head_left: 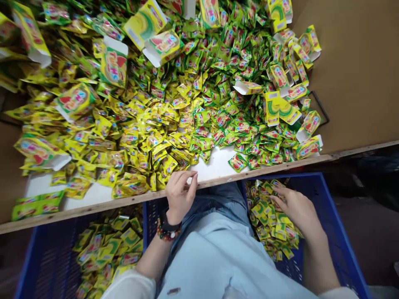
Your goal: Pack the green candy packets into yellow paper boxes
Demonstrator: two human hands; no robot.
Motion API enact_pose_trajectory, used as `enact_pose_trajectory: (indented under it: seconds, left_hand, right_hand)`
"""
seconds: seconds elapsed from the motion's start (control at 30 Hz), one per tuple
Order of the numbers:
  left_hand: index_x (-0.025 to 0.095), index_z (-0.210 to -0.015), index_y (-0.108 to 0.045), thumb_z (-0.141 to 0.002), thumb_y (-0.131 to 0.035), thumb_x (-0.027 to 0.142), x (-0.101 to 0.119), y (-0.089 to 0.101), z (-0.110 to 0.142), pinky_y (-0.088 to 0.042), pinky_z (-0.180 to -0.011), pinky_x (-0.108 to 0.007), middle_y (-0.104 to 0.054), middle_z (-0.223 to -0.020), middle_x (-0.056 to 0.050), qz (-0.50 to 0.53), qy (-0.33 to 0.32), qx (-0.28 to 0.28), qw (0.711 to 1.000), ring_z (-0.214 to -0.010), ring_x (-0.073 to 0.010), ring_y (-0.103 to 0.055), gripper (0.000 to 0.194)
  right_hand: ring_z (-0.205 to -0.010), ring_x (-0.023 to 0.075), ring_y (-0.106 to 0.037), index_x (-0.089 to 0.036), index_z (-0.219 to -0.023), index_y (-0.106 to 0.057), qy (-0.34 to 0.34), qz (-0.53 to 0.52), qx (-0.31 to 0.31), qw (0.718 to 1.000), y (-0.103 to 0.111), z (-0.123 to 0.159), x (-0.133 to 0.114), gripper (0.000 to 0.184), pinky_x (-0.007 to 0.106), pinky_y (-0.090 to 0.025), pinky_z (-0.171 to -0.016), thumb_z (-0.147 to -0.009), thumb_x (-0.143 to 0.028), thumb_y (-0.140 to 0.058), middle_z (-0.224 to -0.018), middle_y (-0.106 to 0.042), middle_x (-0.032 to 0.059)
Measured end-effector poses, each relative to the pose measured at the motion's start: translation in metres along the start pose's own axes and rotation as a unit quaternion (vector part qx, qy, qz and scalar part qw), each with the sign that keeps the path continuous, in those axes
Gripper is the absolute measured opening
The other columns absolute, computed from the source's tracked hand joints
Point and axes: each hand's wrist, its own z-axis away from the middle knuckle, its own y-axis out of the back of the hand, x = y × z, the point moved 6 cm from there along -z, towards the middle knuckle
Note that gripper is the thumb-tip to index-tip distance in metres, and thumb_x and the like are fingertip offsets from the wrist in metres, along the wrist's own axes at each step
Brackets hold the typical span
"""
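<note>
Soft pale-blue cloth [212,253] drapes the lap; leftward, a perforated blue plastic crate [46,253] holds a loose heap of yellow-green cartons [107,245]. Left hand [181,193], curled at the rough wooden edge [124,202], has thumb near fingertips, whether meeting I cannot tell, beside crinkled, glossy yellow sachets [156,143] that give way rightward to green sachets [241,126] printed with red fruit. Right hand [294,207], thumb and fingers parted, hangs over small, boxy, bright cartons [268,224] in another blue crate [328,203].
</note>
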Motion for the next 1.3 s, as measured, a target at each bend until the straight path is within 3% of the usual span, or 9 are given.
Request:
enact_pose_trajectory:
  seconds: [0.13,0.3,0.43,0.6,0.7,0.77,0.93,1.17,1.3]
  left_hand:
    - [0.02,-0.091,-0.07,-0.091,-0.057,0.021,-0.001,-0.002,-0.022,-0.049,-0.074,-0.032,-0.07,-0.084,-0.004,-0.076,-0.025,0.001,0.997,-0.077,-0.0177,-0.06,0.013]
    - [0.022,-0.101,-0.072,-0.083,-0.058,0.013,-0.015,-0.011,-0.055,-0.047,-0.08,-0.043,-0.066,-0.114,-0.011,-0.216,-0.036,-0.061,0.974,-0.099,-0.0291,-0.052,0.024]
    - [0.023,-0.1,-0.072,-0.08,-0.064,0.018,-0.027,-0.011,-0.06,-0.045,-0.085,-0.049,-0.059,-0.124,-0.013,-0.258,-0.063,-0.155,0.952,-0.107,-0.034,-0.047,0.022]
    - [0.024,-0.103,-0.071,-0.075,-0.076,0.035,-0.018,-0.01,-0.051,-0.041,-0.095,-0.057,-0.055,-0.132,-0.014,-0.228,-0.048,-0.157,0.96,-0.119,-0.038,-0.044,0.03]
    - [0.023,-0.121,-0.064,-0.08,-0.073,0.036,-0.003,-0.018,-0.047,-0.042,-0.101,-0.052,-0.061,-0.127,-0.013,-0.055,-0.027,-0.149,0.987,-0.118,-0.0321,-0.052,0.043]
    - [0.021,-0.125,-0.062,-0.082,-0.071,0.037,0.002,-0.027,-0.045,-0.049,-0.094,-0.042,-0.068,-0.115,-0.011,0.12,0.019,-0.179,0.976,-0.103,-0.025,-0.063,0.047]
    - [0.016,-0.097,-0.073,-0.071,-0.08,0.04,-0.001,-0.042,-0.034,-0.056,-0.067,-0.029,-0.074,-0.077,-0.004,0.408,0.223,-0.206,0.861,-0.068,-0.0181,-0.068,0.037]
    - [0.015,-0.067,-0.072,-0.062,-0.086,0.033,0.0,-0.027,-0.026,-0.052,-0.06,-0.023,-0.072,-0.068,-0.003,0.353,0.248,-0.048,0.901,-0.06,-0.0125,-0.062,0.023]
    - [0.015,-0.071,-0.068,-0.061,-0.086,0.038,0.0,-0.038,-0.013,-0.053,-0.058,-0.023,-0.068,-0.065,0.0,0.438,0.308,-0.02,0.844,-0.058,-0.011,-0.06,0.031]
  right_hand:
    - [-0.088,0.0246,-0.073,-0.024,-0.101,-0.073,0.042,-0.062,-0.007,0.997,-0.049,-0.046,-0.037,0.021,0.039,-0.057,-0.08,-0.093,-0.023,-0.054,-0.097,-0.077,0.0075]
    - [-0.1,0.0264,-0.062,-0.017,-0.106,-0.071,0.111,0.042,-0.069,0.991,-0.119,-0.119,-0.097,0.024,0.04,-0.052,-0.085,-0.087,-0.012,-0.057,-0.103,-0.07,0.0124]
    - [-0.114,0.0288,-0.053,-0.02,-0.104,-0.072,0.223,0.073,-0.13,0.963,-0.147,-0.135,-0.121,0.029,0.044,-0.046,-0.09,-0.087,-0.005,-0.054,-0.121,-0.064,0.0146]
    - [-0.107,0.0237,-0.06,-0.019,-0.099,-0.072,0.152,-0.198,-0.074,0.965,-0.143,-0.133,-0.11,0.02,0.041,-0.048,-0.093,-0.092,-0.019,-0.054,-0.106,-0.07,0.0099]
    - [-0.081,0.018,-0.066,-0.022,-0.096,-0.073,0.038,-0.433,-0.088,0.896,-0.139,-0.127,-0.1,0.021,0.032,-0.054,-0.073,-0.09,-0.036,-0.059,-0.092,-0.072,0.0041]
    - [-0.067,0.0156,-0.064,-0.022,-0.087,-0.074,-0.025,-0.515,-0.105,0.851,-0.137,-0.122,-0.098,0.024,0.028,-0.054,-0.061,-0.081,-0.044,-0.069,-0.079,-0.071,0.0014]
    - [-0.056,0.0142,-0.064,-0.021,-0.074,-0.074,-0.089,-0.553,-0.092,0.823,-0.121,-0.11,-0.098,0.025,0.027,-0.056,-0.054,-0.063,-0.041,-0.085,-0.066,-0.07,-0.0009]
    - [-0.069,0.0177,-0.071,-0.022,-0.093,-0.077,-0.093,-0.491,-0.065,0.864,-0.114,-0.099,-0.103,0.033,0.03,-0.06,-0.065,-0.063,-0.036,-0.084,-0.078,-0.075,0.0025]
    - [-0.072,0.0187,-0.072,-0.023,-0.089,-0.078,-0.078,-0.506,-0.033,0.859,-0.114,-0.096,-0.106,0.02,0.031,-0.06,-0.064,-0.075,-0.037,-0.075,-0.085,-0.078,0.0028]
